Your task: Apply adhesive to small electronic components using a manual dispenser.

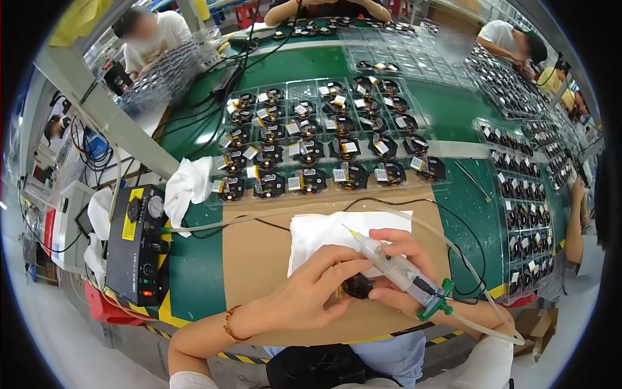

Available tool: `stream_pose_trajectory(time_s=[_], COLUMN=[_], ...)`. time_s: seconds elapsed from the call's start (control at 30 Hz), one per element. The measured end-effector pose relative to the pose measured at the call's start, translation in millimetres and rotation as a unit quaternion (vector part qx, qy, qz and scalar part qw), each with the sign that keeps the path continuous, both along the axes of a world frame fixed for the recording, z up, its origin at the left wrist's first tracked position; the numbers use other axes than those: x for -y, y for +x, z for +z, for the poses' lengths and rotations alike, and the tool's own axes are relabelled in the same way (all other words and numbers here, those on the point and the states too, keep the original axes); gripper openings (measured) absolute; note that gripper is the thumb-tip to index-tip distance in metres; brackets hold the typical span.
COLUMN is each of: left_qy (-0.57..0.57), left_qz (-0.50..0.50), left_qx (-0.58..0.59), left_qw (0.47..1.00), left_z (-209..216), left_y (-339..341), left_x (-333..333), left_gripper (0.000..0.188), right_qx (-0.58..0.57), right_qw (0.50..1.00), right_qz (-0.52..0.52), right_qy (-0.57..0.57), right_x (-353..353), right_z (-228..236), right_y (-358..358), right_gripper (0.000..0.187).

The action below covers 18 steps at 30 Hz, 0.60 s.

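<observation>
My left hand (311, 292) pinches a small black round part (357, 286) over a brown cardboard mat (253, 259). My right hand (402, 259) grips a clear dispensing syringe (394, 266) with a green end fitting (435, 301); its thin needle tip (350, 231) points up and to the left over a white cloth (324, 236). A clear hose (483, 324) and a black cable run from the syringe's rear end. The black part is partly hidden by my fingers.
A clear tray (324, 146) of several black round parts with small labels lies beyond the mat. A black control box (137, 243) stands at the left, a crumpled white rag (186, 188) beside it. More part trays (528, 214) line the right. Other people sit at the far edge.
</observation>
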<state>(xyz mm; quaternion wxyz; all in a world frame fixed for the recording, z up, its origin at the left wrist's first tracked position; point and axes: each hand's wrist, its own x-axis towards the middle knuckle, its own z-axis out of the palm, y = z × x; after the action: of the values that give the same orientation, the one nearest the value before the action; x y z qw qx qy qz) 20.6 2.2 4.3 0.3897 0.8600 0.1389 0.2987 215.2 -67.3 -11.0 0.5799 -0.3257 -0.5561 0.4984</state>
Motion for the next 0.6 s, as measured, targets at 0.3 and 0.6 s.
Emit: stream_pose_trajectory(time_s=[0.3, 0.6], left_qy=[0.017, -0.266], left_qz=[0.037, -0.017], left_qx=[0.026, -0.118], left_qw=[0.999, 0.956], left_z=[4.5, 7.5], left_y=[0.5, -27.7], left_x=[7.3, -6.2], left_gripper=[0.058, 0.058], right_qx=[-0.035, 0.098], right_qw=[0.999, 0.992], right_qz=[-0.022, -0.042], right_qy=[0.009, 0.068], right_x=[-2.4, 4.1], right_z=[-8.3, 6.5], right_y=[-5.1, 5.9], right_gripper=[0.056, 0.051])
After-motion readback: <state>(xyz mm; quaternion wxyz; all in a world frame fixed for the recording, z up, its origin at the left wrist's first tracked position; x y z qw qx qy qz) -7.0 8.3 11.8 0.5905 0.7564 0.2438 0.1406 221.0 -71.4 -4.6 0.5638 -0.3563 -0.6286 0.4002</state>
